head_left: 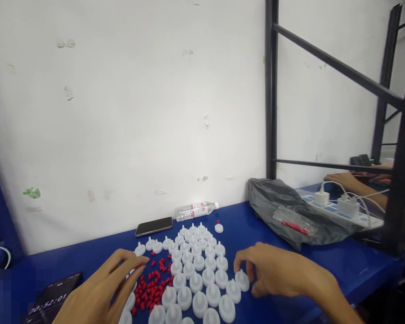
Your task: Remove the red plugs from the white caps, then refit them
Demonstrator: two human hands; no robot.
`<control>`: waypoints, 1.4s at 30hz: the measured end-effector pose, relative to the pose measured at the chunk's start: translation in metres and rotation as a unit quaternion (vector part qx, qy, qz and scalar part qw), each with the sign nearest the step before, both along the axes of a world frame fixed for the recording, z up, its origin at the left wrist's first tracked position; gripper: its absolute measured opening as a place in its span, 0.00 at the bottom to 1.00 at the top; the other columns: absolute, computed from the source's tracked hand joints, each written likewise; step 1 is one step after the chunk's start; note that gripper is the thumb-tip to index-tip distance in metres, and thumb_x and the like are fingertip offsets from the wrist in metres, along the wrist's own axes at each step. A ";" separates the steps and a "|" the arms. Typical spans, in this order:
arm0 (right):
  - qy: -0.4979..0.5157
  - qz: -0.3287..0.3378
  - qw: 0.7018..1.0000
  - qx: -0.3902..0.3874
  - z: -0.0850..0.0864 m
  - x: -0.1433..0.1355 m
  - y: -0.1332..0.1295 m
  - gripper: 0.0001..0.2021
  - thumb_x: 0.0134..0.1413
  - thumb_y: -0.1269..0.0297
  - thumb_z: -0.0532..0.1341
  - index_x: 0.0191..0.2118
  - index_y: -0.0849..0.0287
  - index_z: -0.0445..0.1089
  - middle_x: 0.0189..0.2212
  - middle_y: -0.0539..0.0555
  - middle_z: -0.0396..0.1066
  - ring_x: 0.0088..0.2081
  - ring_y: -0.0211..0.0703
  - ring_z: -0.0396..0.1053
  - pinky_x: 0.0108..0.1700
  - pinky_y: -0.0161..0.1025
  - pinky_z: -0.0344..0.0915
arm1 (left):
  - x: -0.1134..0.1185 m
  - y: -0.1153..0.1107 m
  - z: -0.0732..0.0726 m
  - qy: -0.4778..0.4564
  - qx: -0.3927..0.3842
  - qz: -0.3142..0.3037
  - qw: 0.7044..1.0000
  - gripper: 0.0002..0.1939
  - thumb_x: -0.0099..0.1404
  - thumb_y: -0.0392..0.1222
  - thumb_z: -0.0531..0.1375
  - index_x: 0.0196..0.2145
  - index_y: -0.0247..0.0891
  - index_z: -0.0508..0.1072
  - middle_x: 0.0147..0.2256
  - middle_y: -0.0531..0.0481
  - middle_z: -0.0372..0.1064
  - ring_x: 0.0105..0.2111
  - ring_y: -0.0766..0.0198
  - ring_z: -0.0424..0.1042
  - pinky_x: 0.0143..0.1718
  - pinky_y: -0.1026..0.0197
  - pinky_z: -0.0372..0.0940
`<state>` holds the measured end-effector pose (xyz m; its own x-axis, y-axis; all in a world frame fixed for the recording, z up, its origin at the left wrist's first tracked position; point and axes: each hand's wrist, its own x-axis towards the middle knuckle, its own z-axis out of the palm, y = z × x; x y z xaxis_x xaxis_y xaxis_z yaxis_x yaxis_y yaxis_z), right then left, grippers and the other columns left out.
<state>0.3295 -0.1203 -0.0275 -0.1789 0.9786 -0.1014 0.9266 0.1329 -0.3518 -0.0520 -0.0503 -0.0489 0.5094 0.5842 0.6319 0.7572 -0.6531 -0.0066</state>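
Observation:
My left hand (110, 283) hovers over the left side of the pile, thumb and index fingertips brought close together. Anything between those tips is too small to make out. Just right of it lie loose small red caps (151, 285) in a heap. My right hand (276, 272) has its fingers curled round a white nozzle cap (242, 281) at the right edge of the group. Many similar white nozzle caps (195, 282) stand upright in rows between my hands, nozzles up. One white cap with a red tip (218, 227) stands apart at the back.
A phone (154, 226) and a plastic bottle (195, 210) lie by the wall. Another phone (54, 299) showing a timer is at the left. A grey plastic bag (273, 202) and a power strip (367, 219) are at right, beside a black metal frame (272, 90). Another person's hand (344, 181) shows beyond.

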 end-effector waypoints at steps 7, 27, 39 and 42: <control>0.038 -0.006 0.999 -0.035 -0.005 -0.005 0.012 0.17 0.43 0.72 0.69 0.43 0.52 0.78 0.32 0.47 0.79 0.40 0.45 0.74 0.33 0.35 0.56 | 0.026 -0.011 0.007 -0.013 -0.016 -0.035 0.999 0.15 0.75 0.53 0.54 0.39 0.50 0.80 0.36 0.56 0.81 0.30 0.66 0.81 0.30 0.72 0.72; 0.118 -0.012 0.987 0.112 -0.003 0.012 0.035 0.11 0.59 0.56 0.66 0.43 0.56 0.76 0.39 0.53 0.80 0.42 0.47 0.77 0.42 0.37 0.68 | 0.040 -0.027 0.021 -0.059 -0.026 -0.047 0.997 0.13 0.73 0.54 0.57 0.36 0.48 0.78 0.28 0.58 0.76 0.20 0.70 0.72 0.24 0.71 0.66; 0.172 0.103 0.954 0.222 0.013 -0.041 0.018 0.16 0.65 0.50 0.64 0.54 0.50 0.75 0.47 0.51 0.78 0.50 0.47 0.74 0.54 0.42 0.66 | 0.065 -0.041 0.021 -0.164 -0.029 -0.089 0.982 0.07 0.71 0.46 0.62 0.42 0.47 0.81 0.39 0.55 0.82 0.27 0.69 0.76 0.26 0.73 0.68; 0.178 0.134 0.952 0.210 0.011 -0.051 0.015 0.17 0.63 0.51 0.66 0.54 0.47 0.75 0.50 0.49 0.79 0.52 0.48 0.74 0.54 0.41 0.67 | 0.075 -0.047 0.021 -0.186 -0.029 -0.095 0.977 0.08 0.73 0.43 0.60 0.41 0.45 0.81 0.42 0.50 0.80 0.35 0.66 0.79 0.34 0.72 0.73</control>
